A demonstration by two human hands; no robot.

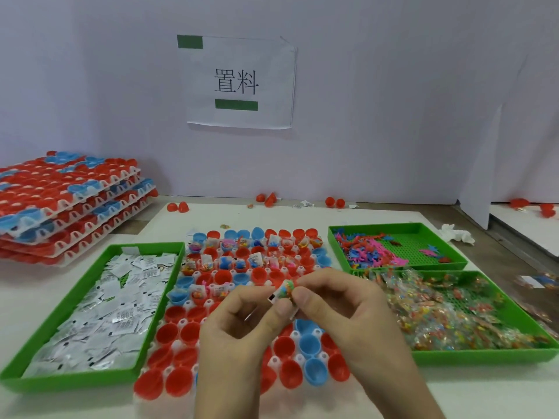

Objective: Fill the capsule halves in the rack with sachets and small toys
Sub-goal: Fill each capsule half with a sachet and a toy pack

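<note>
Currently, desk (378, 216): from my remote seat I see a white work surface carrying everything, with loose red capsule halves along its far edge.
Stack of racks (69, 201): far left, well apart from the work.
Rack (181, 323): centre, between the trays. The far rows of capsule halves (242, 255) hold sachets and toys, while the near rows look empty.
Sachet tray (75, 381): just left of the rack, heaped with white sachets (115, 297).
Packet tray (484, 356): near right, piled with clear packets (453, 309) of coloured pieces.
Toy tray (393, 228): behind it, with small toys (363, 249) bunched at its left end.
Left hand (239, 337): thumb and forefinger pinch the sachet bundle.
Right hand (348, 306): fingertips pinch the same bundle from the other side.
Sachet bundle (286, 290): a colourful packet pressed against a white sachet, held above the rack's middle, clear of the cups.
Risk: I judge that the two slick pieces could slide apart on release, so one lands between cups or in a half that is already filled. A hand brushing the light halves might tip them off their posts. A cup could also be skipped where full rows meet empty ones.
</note>
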